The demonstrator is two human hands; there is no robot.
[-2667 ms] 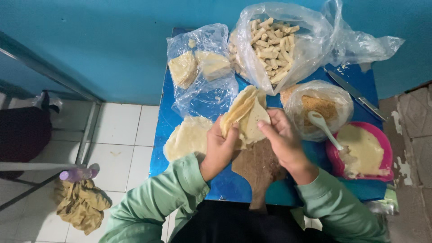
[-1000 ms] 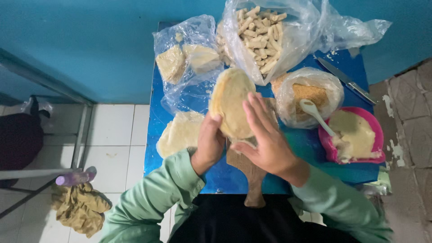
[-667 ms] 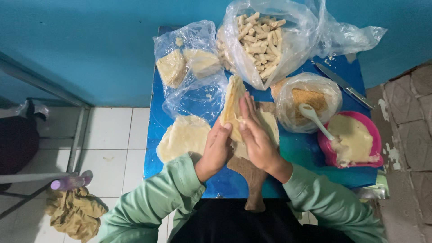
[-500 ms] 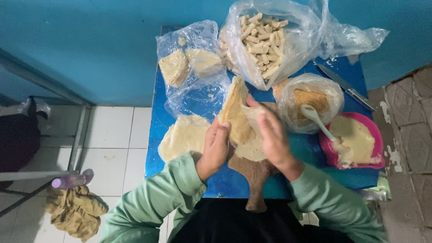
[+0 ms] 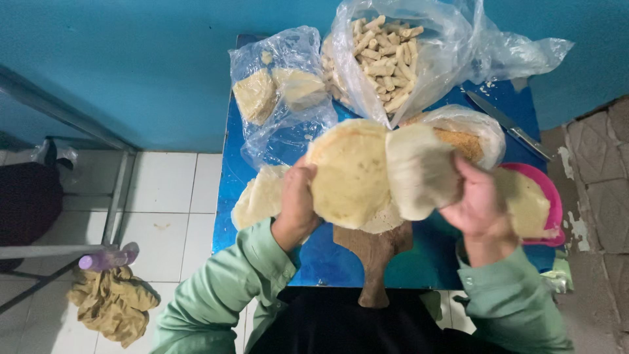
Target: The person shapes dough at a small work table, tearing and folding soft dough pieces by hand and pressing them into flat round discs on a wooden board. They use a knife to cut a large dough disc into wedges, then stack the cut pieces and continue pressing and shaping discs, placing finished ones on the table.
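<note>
My left hand (image 5: 296, 208) holds a round pale wrapper sheet (image 5: 348, 172) up above the wooden board (image 5: 375, 252). My right hand (image 5: 480, 204) grips a second, paler sheet (image 5: 420, 172) by its right edge, pulled apart from the first. Both sheets hang over the board, which lies at the near edge of the blue table (image 5: 327, 259). A small stack of wrappers (image 5: 260, 198) rests on the table just left of my left hand.
At the back stand a clear bag of small rolls (image 5: 388, 49) and a clear bag of folded wrappers (image 5: 278, 95). A bag-lined bowl of filling (image 5: 473, 134), a pink bowl (image 5: 552, 213) and a knife (image 5: 508, 124) sit right. A rag (image 5: 111, 305) lies on the tiled floor.
The hands held the wrappers pressed together on edge; now they have drawn apart, each holding one sheet, with the sheets turned flat toward me.
</note>
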